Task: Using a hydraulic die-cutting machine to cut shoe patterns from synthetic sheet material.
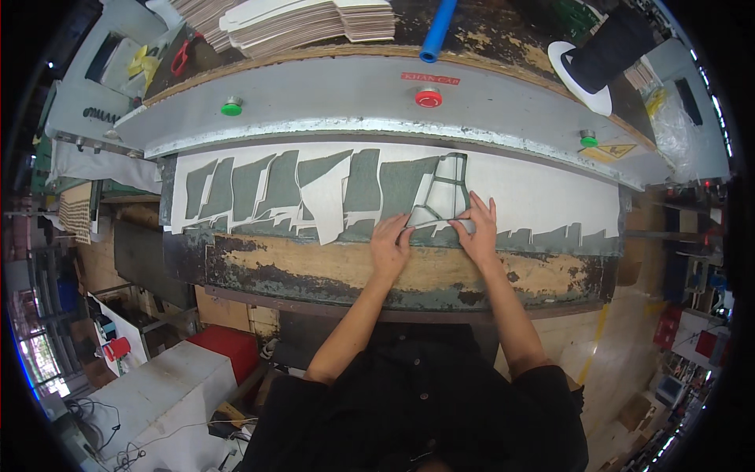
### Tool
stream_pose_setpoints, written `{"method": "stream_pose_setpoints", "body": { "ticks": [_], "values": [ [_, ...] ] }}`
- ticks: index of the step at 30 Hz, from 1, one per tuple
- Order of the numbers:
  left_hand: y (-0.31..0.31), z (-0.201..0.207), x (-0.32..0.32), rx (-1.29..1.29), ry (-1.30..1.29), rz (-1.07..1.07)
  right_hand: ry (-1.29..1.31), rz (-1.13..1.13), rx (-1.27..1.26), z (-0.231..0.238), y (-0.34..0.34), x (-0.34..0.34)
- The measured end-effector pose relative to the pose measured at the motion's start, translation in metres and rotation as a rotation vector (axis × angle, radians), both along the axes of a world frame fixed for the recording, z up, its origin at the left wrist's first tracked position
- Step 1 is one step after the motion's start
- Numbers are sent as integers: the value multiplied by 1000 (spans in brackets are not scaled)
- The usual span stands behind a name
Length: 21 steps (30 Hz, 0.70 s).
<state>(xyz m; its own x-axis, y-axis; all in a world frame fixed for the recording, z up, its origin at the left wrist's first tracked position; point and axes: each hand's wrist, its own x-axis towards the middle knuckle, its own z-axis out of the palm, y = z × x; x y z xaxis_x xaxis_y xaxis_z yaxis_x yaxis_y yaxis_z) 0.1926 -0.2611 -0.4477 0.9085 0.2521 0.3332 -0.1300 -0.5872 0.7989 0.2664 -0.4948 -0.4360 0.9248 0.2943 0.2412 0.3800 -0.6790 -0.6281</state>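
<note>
A dark metal cutting die (450, 182), an open frame with crossbars, stands on a white sheet (543, 185) of material. My left hand (391, 242) grips the die's near left corner, with the fingers bent around its edge. At the near right corner, my right hand (478, 230) holds the die with the thumb along the near edge and some fingers stretched up the right side. Left of the die, the sheet has several cut-out gaps showing the dark green bed (363, 181). One loose white cut piece (329, 200) lies across those gaps.
A grey press beam with a red button (429, 97) and green buttons (231, 107) runs behind the sheet. On the shelf above are stacked cut pieces (307, 27), a blue tube (438, 31) and a black thread cone (609, 55). Worn wood (330, 267) edges the bed nearest me.
</note>
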Motion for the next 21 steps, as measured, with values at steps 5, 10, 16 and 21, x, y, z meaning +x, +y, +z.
{"method": "stream_pose_setpoints", "body": {
  "ticks": [5,10,16,21],
  "values": [
    [0,6,1,16,10,-37,-34,2,-4,-1,-1,-2],
    [-1,11,1,14,36,-48,-45,10,3,-3,-2,0],
    [2,12,5,11,48,-41,-26,28,-16,0,-2,4],
    [4,20,17,-40,54,-55,-43,9,-44,19,1,13]
  ]
}}
